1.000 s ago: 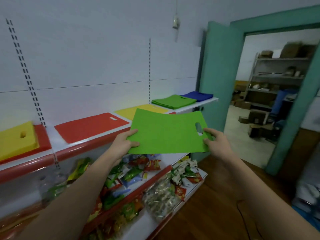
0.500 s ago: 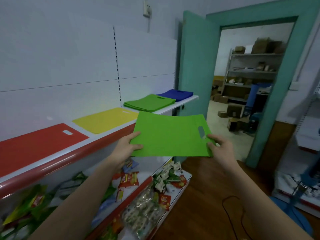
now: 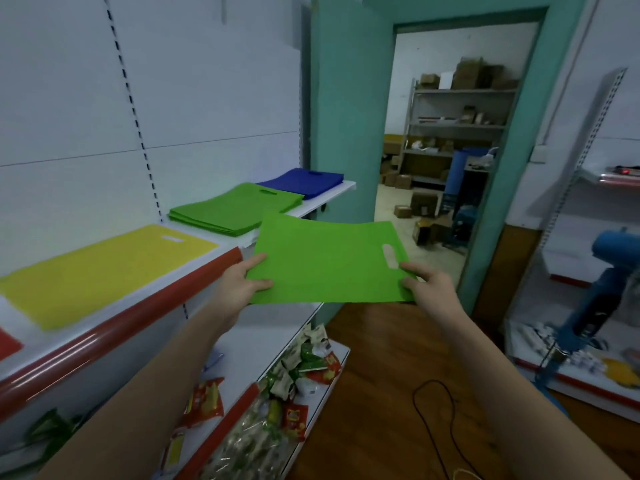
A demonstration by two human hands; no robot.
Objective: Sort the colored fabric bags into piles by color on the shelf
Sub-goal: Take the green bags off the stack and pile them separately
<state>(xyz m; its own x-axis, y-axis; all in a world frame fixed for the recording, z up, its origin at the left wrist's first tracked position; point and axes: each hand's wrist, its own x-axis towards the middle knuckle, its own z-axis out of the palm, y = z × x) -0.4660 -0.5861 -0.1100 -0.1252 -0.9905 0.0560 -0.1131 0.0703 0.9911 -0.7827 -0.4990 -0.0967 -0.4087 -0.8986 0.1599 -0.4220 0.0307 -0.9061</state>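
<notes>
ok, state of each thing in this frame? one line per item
held green bag: flat, in the air, pinched at both ends
left hand: grips the bag's left edge
right hand: grips the bag's right edge by the handle cutout
green pile: stacked on the shelf
blue pile: stacked beyond the green
yellow bag: lying flat
door: open

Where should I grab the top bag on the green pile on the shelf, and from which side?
Take the green pile's top bag at its near edge, coming from the aisle side in front of the shelf. It lies flat with the handle cutout toward the wall, and the near edges show as loose layers, so probably a thumb-over, fingers-under pinch there would lift one bag.
</notes>
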